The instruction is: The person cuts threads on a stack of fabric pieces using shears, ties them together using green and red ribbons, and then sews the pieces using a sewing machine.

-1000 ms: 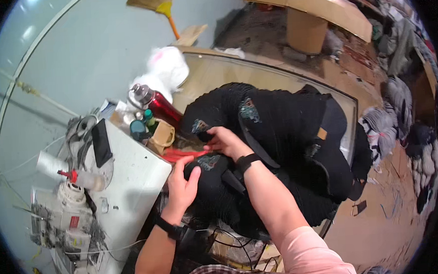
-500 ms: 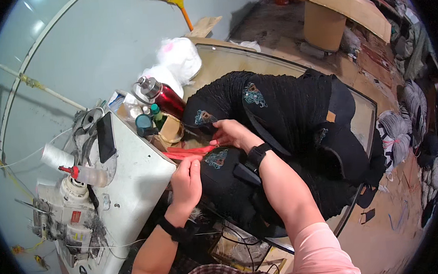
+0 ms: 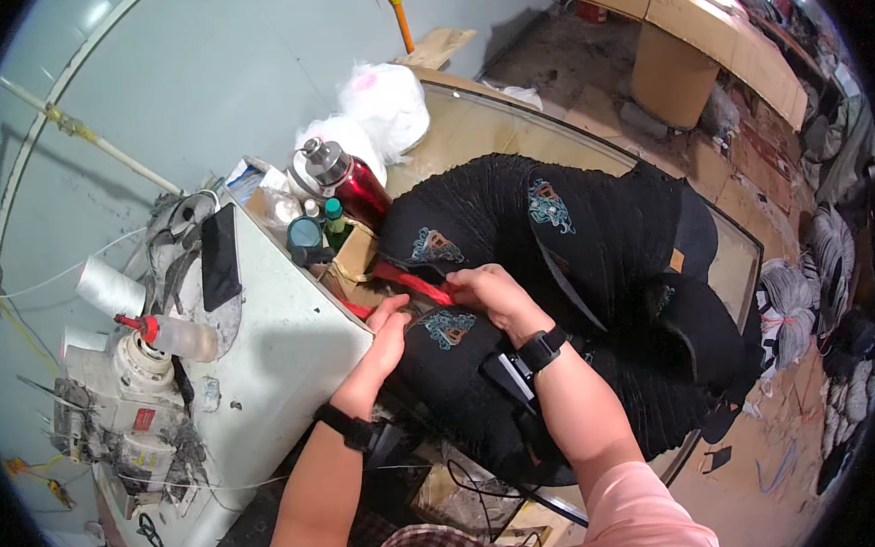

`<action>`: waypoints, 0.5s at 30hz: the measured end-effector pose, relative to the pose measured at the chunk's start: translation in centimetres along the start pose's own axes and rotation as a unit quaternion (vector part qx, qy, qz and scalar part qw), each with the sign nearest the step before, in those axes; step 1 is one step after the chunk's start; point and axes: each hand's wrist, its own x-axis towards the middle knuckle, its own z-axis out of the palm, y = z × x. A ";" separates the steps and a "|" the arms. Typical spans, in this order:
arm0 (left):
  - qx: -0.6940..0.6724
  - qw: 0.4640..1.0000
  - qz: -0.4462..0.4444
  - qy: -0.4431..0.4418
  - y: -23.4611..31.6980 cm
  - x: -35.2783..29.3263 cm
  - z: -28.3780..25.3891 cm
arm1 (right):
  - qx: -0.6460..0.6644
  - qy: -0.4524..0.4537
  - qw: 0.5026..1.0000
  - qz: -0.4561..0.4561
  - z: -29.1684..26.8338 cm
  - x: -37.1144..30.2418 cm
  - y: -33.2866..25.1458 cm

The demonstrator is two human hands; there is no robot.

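Note:
A red strip of cloth (image 3: 421, 285) lies at the table's corner, against a bundle of stacked black ribbed pieces (image 3: 595, 234) with teal and brown embroidered patches. My right hand (image 3: 497, 295) pinches the strip's right part between thumb and fingers. Close by on the left, my left hand (image 3: 385, 339) has its fingers pressed together on the strip, some red showing beyond them; the exact grip is partly hidden. Just below the hands is an embroidered patch (image 3: 450, 328). Dark bands circle both wrists.
The white sewing-machine table (image 3: 282, 358) carries a dusty machine (image 3: 140, 412), a thread cone (image 3: 108, 287) and a black phone (image 3: 220, 257). Behind the strip stand a red metal flask (image 3: 360, 190), small bottles and a cardboard box (image 3: 358, 250). Grey bundles (image 3: 786, 302) lie at right.
My right hand has shifted right and lower with the red strip, which now slants. My left hand has moved up and right, its fingers closing at the strip. The whole view has shifted slightly.

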 end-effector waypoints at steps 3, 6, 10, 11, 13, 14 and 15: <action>0.153 0.987 0.050 -0.009 -0.4 0.5 0.0 | -0.039 -0.031 0.999 0.018 -0.1 0.2 0.1; 0.303 0.949 0.051 0.072 0.3 -0.2 0.2 | -0.007 -0.013 1.000 -0.006 -0.2 0.4 0.3; 0.277 0.947 0.100 0.129 2.2 -1.9 1.3 | -0.024 -0.038 0.999 0.017 -0.5 0.5 0.3; 0.270 0.951 0.101 0.112 2.7 -2.0 1.4 | -0.038 -0.055 0.997 0.022 -0.7 0.5 0.2; 0.266 0.954 0.103 0.095 3.6 -2.1 1.6 | -0.015 -0.070 0.997 0.015 -0.9 0.2 0.1; 0.246 0.962 0.108 0.055 3.9 -2.0 1.5 | -0.002 -0.072 0.997 0.025 -1.0 0.1 0.0; 0.225 0.969 0.105 0.010 4.1 -1.9 1.4 | 0.006 -0.086 0.996 0.010 -1.1 0.0 -0.1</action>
